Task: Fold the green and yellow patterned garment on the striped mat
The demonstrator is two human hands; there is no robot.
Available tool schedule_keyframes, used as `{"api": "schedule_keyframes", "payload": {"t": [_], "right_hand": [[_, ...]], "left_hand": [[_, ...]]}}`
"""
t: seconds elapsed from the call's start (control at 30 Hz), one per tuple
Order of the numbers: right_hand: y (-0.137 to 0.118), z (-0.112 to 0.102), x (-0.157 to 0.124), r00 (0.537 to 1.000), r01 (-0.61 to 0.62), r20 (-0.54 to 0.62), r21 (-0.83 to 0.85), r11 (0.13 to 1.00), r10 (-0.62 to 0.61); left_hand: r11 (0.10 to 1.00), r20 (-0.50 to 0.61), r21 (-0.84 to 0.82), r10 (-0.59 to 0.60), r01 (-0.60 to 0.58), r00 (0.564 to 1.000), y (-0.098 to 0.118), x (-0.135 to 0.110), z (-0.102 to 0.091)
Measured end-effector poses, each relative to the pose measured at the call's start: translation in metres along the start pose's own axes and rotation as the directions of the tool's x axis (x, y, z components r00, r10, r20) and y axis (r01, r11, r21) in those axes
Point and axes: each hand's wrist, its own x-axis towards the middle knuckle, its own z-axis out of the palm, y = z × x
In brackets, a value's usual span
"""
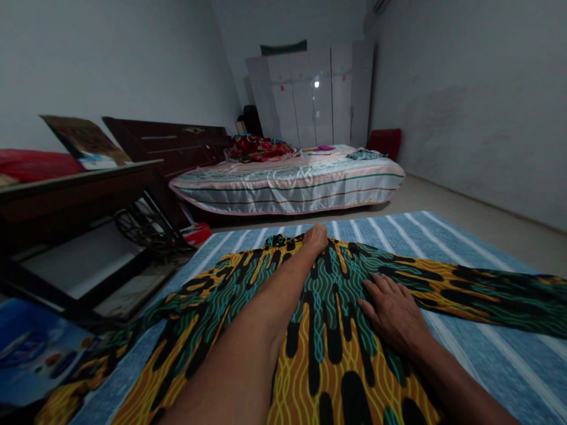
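A long-sleeved patterned shirt (328, 330) in orange, green and black lies spread out before me, its neckline at the far side. My left hand (316, 237) reaches across it to the top edge near the collar, fingers curled closed on the cloth; the fingertips are partly hidden. On the right side of the body, just below the shoulder, my right hand (392, 307) rests flat with its fingers apart. One sleeve stretches out to the right, while the other slopes down over the left edge. Under the shirt is a blue and white striped cover (482, 348).
Beyond stands a bed (287, 195) with a red floral blanket (261, 147) on it. To the left are a sewing machine table (80, 183) and a blue box (35, 348). A pale wardrobe (301, 94) lines the back wall, near a red chair (384, 141).
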Motion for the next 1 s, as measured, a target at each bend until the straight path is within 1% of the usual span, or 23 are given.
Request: {"api": "schedule_keyframes", "payload": {"t": [0.13, 0.27, 0.4, 0.6, 0.7, 0.77, 0.87, 1.0], "right_hand": [[-0.001, 0.000, 0.000, 1.000, 0.000, -0.009, -0.003, 1.000, 0.000], [0.000, 0.000, 0.000, 1.000, -0.003, 0.001, -0.005, 1.000, 0.003], [0.000, -0.001, 0.001, 1.000, 0.000, 0.008, 0.004, 1.000, 0.000], [-0.001, 0.000, 0.000, 1.000, -0.002, -0.003, 0.013, 1.000, 0.002], [0.000, 0.002, -0.001, 1.000, 0.000, -0.016, 0.009, 1.000, 0.000], [0.001, 0.003, -0.001, 1.000, 0.005, -0.024, 0.007, 1.000, -0.005], [0.001, 0.004, -0.002, 1.000, 0.015, -0.027, 0.005, 1.000, -0.015], [0.001, 0.003, -0.002, 1.000, 0.010, -0.022, -0.003, 1.000, -0.010]], "left_hand": [[0.999, -0.050, 0.034, 0.041, -0.039, 0.998, -0.001, -0.005, 0.001], [0.998, -0.048, 0.045, 0.055, -0.053, 0.997, -0.003, -0.003, 0.000], [0.997, -0.070, 0.036, 0.069, -0.066, 0.995, -0.007, -0.005, 0.006], [0.992, -0.176, 0.035, 0.126, -0.122, 0.976, -0.007, -0.028, 0.015], [0.987, -0.190, 0.053, 0.162, -0.155, 0.968, -0.005, -0.040, 0.018], [0.985, -0.187, 0.066, 0.170, -0.160, 0.967, -0.007, -0.045, 0.019], [0.990, -0.174, 0.086, 0.124, -0.110, 0.977, -0.022, -0.049, 0.022], [0.993, -0.163, 0.106, -0.039, 0.057, 0.986, -0.059, -0.050, 0.021]]}}
